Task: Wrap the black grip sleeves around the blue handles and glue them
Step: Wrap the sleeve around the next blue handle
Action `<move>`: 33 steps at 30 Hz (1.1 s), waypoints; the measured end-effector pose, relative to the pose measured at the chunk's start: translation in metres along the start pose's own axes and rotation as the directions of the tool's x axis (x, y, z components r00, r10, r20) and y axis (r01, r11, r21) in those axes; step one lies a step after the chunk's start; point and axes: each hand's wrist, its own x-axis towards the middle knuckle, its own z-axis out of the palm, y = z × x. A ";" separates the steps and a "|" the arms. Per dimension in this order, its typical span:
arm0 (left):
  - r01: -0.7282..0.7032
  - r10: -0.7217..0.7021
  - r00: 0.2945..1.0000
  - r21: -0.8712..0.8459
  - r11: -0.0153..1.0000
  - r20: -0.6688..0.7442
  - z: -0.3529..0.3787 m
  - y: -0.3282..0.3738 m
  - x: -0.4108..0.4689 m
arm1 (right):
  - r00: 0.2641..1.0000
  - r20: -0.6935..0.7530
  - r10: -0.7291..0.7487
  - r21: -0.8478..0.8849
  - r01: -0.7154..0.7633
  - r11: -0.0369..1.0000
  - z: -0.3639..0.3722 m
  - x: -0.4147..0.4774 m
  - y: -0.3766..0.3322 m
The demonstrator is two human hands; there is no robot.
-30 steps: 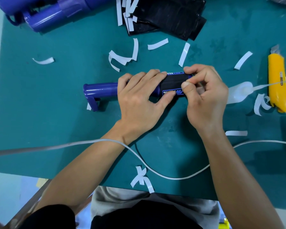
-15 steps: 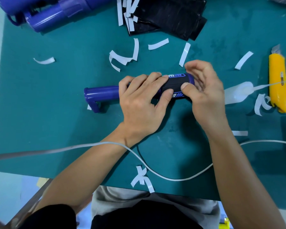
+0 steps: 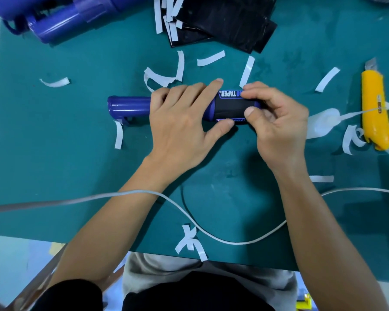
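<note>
This looks like a small workshop bench for assembly work by hand. The table is covered by a teal cutting mat (image 3: 54,158). On the right side lies a yellow utility knife (image 3: 376,113) with its blade out. Many peeled white paper strips (image 3: 211,58) are scattered over the mat. A pile of black grip sleeves (image 3: 229,21) and several blue handles (image 3: 76,19) lie at the far edge

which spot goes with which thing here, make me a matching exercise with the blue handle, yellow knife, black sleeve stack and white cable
1 blue handle
2 yellow knife
3 black sleeve stack
4 white cable

A right side of mat
B far edge, centre
C looping along the near side
D held by left hand and right hand

Pairs: 1-D, 2-A, 3-B, 4-C
</note>
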 end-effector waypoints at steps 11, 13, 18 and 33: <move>0.044 -0.043 0.999 -0.068 0.997 0.015 -0.003 0.004 0.002 | 0.978 -0.044 -0.202 -0.170 0.192 0.967 0.004 -0.015 -0.012; 0.046 -0.046 0.999 -0.056 0.997 0.017 -0.003 0.003 0.002 | 0.923 -0.019 -0.385 -0.223 0.371 0.901 0.002 -0.021 -0.020; 0.045 -0.044 0.999 -0.042 0.998 0.027 -0.003 0.003 0.002 | 0.815 -0.082 -0.573 -0.309 0.526 0.792 -0.022 -0.029 -0.039; 0.036 -0.036 0.999 0.005 0.999 0.017 0.001 0.001 0.005 | 0.971 -0.029 -0.236 -0.582 0.176 0.794 0.008 -0.025 -0.008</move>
